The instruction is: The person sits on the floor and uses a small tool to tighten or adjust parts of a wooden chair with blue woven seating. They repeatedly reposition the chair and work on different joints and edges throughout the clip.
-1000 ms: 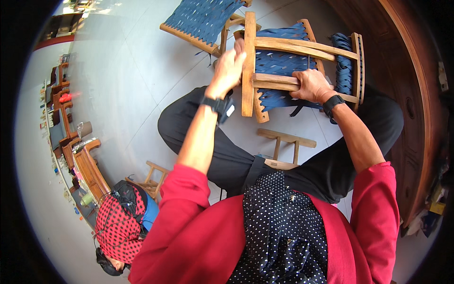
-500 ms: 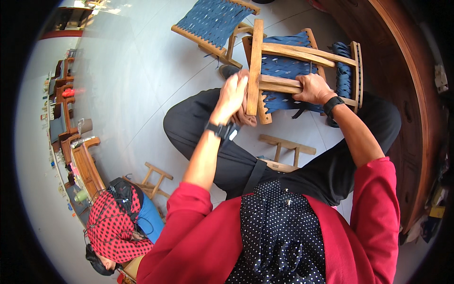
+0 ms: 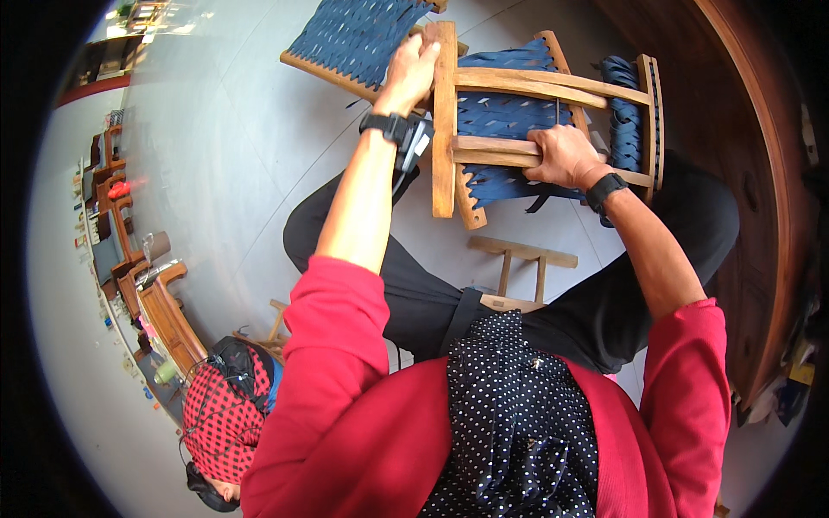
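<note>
A folding wooden stool (image 3: 444, 177) with blue woven straps (image 3: 503, 112) lies tipped between my knees, a rolled blue strap section (image 3: 623, 125) at its right. My right hand (image 3: 566, 157) is closed round its lower wooden rail. My left hand (image 3: 406, 71) is closed beside the top of the stool's left bar; what it holds is mostly hidden, with a bit of brown showing. Just beyond that hand sits a second blue woven stool (image 3: 347, 41).
Loose wooden frame pieces (image 3: 522, 255) lie on the tiled floor (image 3: 242, 173) below the stool. A co-worker (image 3: 224, 427) in a red checked head covering is at lower left, near wooden furniture (image 3: 160, 319). A dark wooden cabinet (image 3: 751, 233) borders the right.
My left hand dropped with a brown cloth half a second ago and has since moved up along the bar, where the cloth is mostly hidden. My right hand keeps its grip.
</note>
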{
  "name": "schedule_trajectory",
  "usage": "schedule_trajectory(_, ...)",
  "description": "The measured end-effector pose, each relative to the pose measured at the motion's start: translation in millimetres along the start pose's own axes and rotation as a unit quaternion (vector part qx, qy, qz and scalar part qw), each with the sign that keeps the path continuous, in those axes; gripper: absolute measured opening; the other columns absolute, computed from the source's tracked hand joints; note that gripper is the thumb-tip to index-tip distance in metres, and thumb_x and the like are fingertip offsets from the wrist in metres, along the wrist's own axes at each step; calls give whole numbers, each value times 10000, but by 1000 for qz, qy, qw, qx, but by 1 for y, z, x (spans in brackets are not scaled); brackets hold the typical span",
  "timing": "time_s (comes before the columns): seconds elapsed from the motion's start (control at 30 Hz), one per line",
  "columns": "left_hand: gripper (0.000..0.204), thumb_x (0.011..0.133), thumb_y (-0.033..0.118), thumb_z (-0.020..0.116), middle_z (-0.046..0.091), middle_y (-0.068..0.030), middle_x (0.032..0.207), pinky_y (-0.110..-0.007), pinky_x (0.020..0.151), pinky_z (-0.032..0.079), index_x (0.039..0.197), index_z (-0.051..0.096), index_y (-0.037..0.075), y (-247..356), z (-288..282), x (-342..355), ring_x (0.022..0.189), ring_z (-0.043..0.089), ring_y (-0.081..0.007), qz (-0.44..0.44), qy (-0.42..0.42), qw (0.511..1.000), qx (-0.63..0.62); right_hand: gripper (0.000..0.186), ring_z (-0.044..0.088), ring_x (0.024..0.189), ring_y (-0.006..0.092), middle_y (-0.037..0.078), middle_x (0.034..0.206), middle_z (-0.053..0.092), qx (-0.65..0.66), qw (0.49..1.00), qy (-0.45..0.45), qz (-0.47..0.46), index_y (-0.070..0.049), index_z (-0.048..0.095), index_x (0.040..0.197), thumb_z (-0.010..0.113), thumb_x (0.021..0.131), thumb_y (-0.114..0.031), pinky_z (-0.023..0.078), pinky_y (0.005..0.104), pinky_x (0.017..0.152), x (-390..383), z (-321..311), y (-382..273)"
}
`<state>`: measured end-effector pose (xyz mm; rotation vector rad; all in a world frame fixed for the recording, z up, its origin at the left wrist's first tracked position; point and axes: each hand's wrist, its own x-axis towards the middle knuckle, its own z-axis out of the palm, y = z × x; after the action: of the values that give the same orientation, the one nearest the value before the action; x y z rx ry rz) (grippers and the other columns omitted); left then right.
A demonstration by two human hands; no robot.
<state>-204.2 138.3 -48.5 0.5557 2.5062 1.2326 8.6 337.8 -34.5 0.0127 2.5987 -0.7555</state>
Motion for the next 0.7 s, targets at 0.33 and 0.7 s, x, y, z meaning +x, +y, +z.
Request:
schedule_trajectory(0.33,275,1008,238,589,668,-50,866,-302,728,519,1092,628,-21,0,-21,-173,783,621,-119,-66,-89,988,-108,341,712,788,356,197,835,725,-39,999,28,-9,-64,729,878,752,697,-352,579,408,795,-4,6,0)
schedule_trajectory(0.7,307,932,144,690,654,-56,935,-275,743,530,1174,586,-14,23,-70,-223,863,634,-109,-140,-105,982,-74,379,718,795,343,194,835,728,-63,997,36,-15,-54,736,897,755,694,-373,582,402,784,-7,10,2)
